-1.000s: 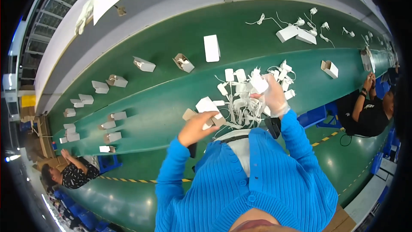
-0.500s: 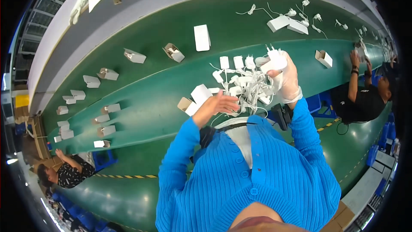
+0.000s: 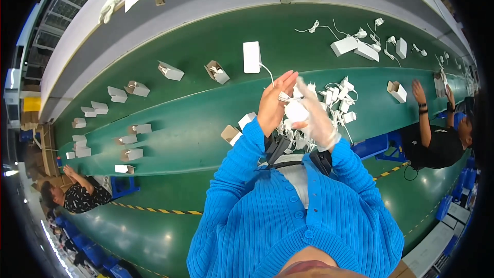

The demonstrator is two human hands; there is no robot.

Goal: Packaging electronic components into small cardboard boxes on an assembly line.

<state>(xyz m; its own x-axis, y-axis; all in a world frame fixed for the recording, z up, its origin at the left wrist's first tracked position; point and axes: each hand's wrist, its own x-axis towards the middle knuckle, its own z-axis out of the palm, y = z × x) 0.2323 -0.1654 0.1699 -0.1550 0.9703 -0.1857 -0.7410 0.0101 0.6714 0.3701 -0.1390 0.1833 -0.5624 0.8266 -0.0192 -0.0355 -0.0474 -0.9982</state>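
My left hand (image 3: 271, 107) is bare, its fingers stretched out toward the far side and its palm turned to the right. Against that palm lies a folded white cable (image 3: 283, 97), and a loose length runs past the fingers toward a white box (image 3: 252, 56). My right hand (image 3: 320, 122), in a thin translucent glove, is closed around a white plug-in charger (image 3: 296, 112) between the two hands. Beneath and beside the hands spreads a heap of white chargers (image 3: 349, 117) with tangled cables, partly hidden. Near my left wrist stands an open box (image 3: 231, 135).
Several open white boxes (image 3: 171, 71) line the green bench (image 3: 185, 123) to the left. More chargers and boxes (image 3: 343, 46) lie at the far right, and an open box (image 3: 397, 91) stands nearer. One person (image 3: 85, 195) works at left, another (image 3: 435, 131) at right.
My right hand has brought the charger leftward and nearer to me. My left hand has moved up and right to meet it. The view has shifted slightly.
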